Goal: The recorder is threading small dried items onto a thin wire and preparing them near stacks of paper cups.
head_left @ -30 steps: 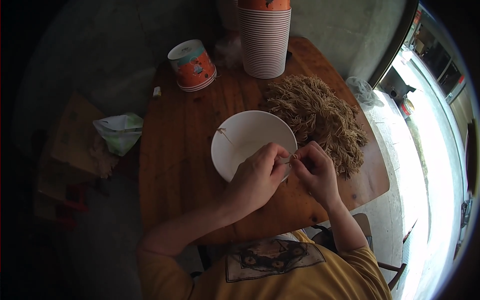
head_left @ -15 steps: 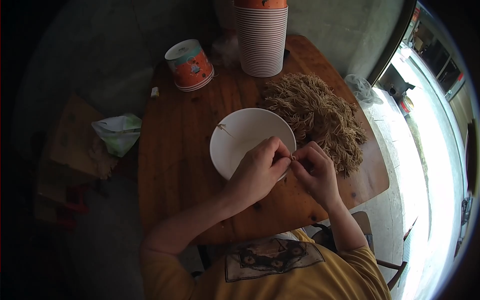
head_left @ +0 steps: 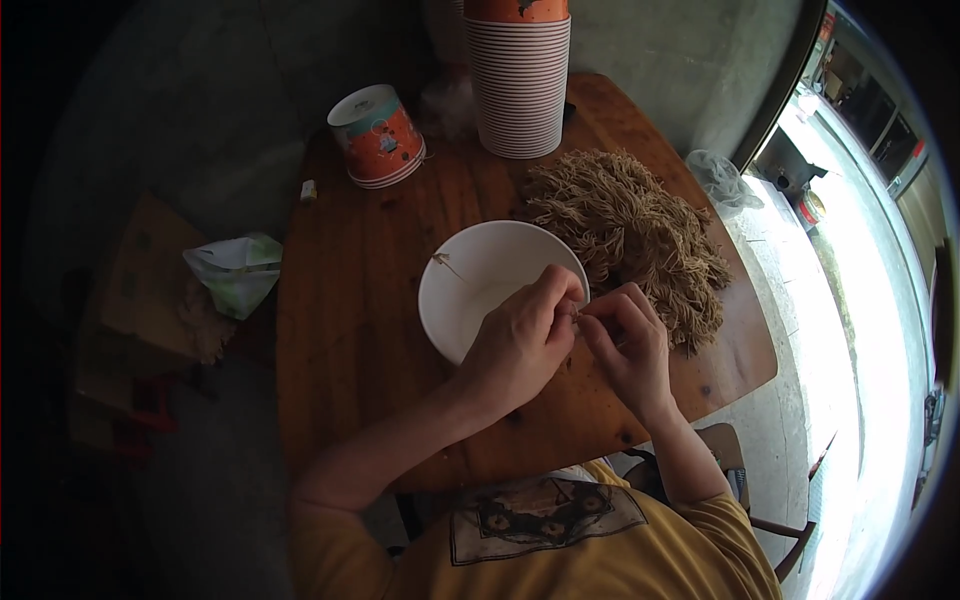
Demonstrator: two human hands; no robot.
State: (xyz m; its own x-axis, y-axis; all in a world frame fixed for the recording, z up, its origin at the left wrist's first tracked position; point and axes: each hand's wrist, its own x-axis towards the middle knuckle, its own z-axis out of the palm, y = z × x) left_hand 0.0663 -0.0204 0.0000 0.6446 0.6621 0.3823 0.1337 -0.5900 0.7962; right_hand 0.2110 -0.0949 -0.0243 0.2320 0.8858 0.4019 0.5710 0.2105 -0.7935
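Over the near right rim of a white bowl (head_left: 447, 317), my left hand (head_left: 520, 338) and my right hand (head_left: 632, 345) meet, fingertips nearly touching. Both are closed in a pinch on a small tan strand (head_left: 576, 317), mostly hidden by the fingers. One thin tan strand (head_left: 447, 264) with a frayed end lies against the bowl's inner left wall. Right of the bowl, past my right hand, a large heap of tangled tan strands (head_left: 630, 225) covers part of the wooden table (head_left: 345, 330).
A tall stack of paper tubs (head_left: 522, 90) stands at the back of the table. Left of it, a few orange tubs (head_left: 383, 140) sit upside down. A small white object (head_left: 309, 190) lies by the left edge. Beyond that edge are a plastic bag (head_left: 240, 275) and cardboard boxes (head_left: 150, 290).
Both hands have shifted slightly left together, and the strand between their fingertips shows less. The view has moved a little; the bowl, heap and tubs stay in place.
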